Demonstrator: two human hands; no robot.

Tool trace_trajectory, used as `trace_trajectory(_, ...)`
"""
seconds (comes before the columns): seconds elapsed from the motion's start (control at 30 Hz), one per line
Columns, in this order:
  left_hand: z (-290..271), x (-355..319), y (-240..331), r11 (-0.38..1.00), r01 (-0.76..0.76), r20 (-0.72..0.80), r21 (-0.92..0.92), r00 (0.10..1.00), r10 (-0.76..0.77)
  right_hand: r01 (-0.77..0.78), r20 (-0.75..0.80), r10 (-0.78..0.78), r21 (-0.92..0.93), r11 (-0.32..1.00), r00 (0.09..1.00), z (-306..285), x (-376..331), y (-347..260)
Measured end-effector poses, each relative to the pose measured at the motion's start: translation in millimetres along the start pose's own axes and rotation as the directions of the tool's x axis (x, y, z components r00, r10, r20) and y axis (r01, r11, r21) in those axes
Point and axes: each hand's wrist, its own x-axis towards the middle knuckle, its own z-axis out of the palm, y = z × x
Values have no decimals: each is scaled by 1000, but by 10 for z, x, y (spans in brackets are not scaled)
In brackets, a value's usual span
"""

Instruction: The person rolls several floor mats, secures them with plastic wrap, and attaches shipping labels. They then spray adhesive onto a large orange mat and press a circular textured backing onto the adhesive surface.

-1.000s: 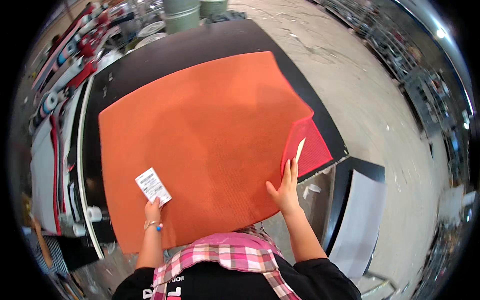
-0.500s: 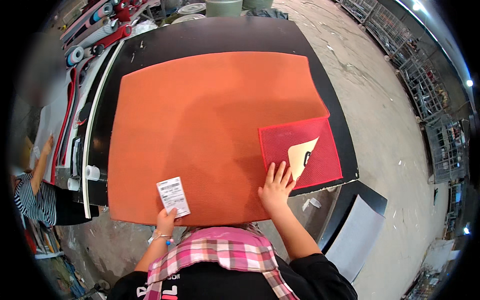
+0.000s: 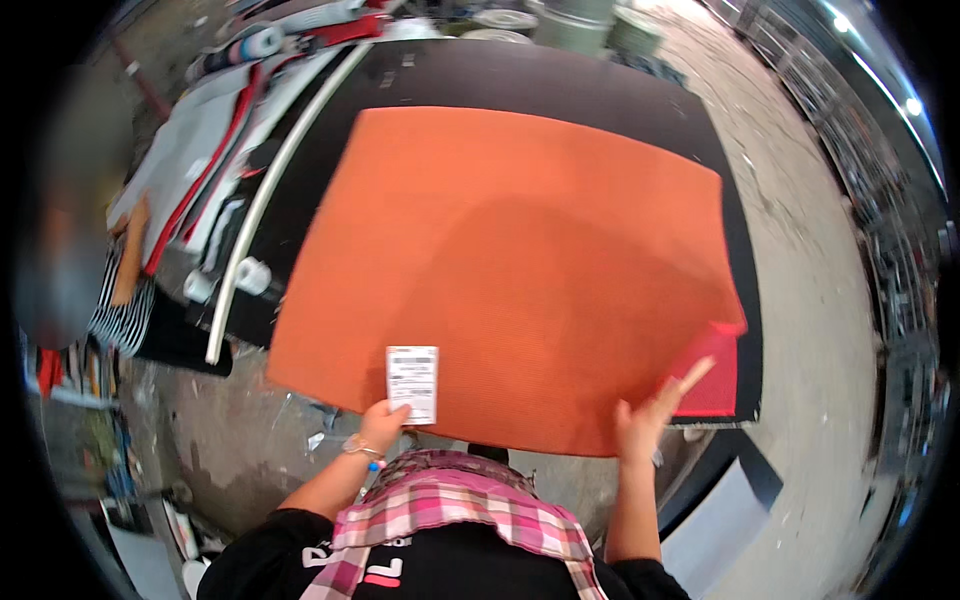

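Observation:
A large orange mat (image 3: 500, 270) lies over the black tabletop in front of me. At its near edge, my left hand (image 3: 383, 428) pinches the lower corner of a white printed label (image 3: 413, 372), which lies over the orange surface. Near the mat's right front corner, my right hand (image 3: 648, 425) is open, with its thumb apart and fingers stretched toward the right. Beside those fingers shows a red mesh piece (image 3: 712, 385), partly hidden by the hand and the orange mat. Motion blurs the right fingertips.
The black table (image 3: 560, 75) extends beyond the mat. A pale strip (image 3: 290, 160) runs along its left side, with white rolls (image 3: 253, 276) beside it. Another person's arm (image 3: 132, 250) is at the far left. Metal racks (image 3: 850, 150) line the right side.
My right hand has moved right, and less of the red mesh shows. The cream card on it is out of sight. My left hand still holds the label. The view has shifted and turned.

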Motion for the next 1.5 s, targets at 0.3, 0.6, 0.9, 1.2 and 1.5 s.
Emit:
trace_trajectory(0.3, -1177, -917, -663, 992, 66, -25, 105, 998, -64, -736, 239, 825, 618, 278, 513, 214, -1153, 827)
trace_trajectory(0.6, -3075, -2126, -2537, 954, 297, -626, 29, 749, -215, 240, 989, -34, -2, 971, 146, 2182, -2512, -2627)
trace_trajectory(0.9, -2728, -2635, -3464, 836, 503, -730, -220, 484, -483, 324, 914, -164, 39, 945, 370, 4253, -2661, -3952)
trace_trajectory(1.2, -2212, -2419, -3786, 671, 496, -512, -552, 433, -742, -187, 849, 332, -278, 942, 412, 5049, -2383, -3571)
trace_trajectory(1.5, -2222, -1761, -3979, 791, 592, -219, -154, 760, -611, -203, 179, 202, -11, 979, 963, 5500, -1382, -2039)
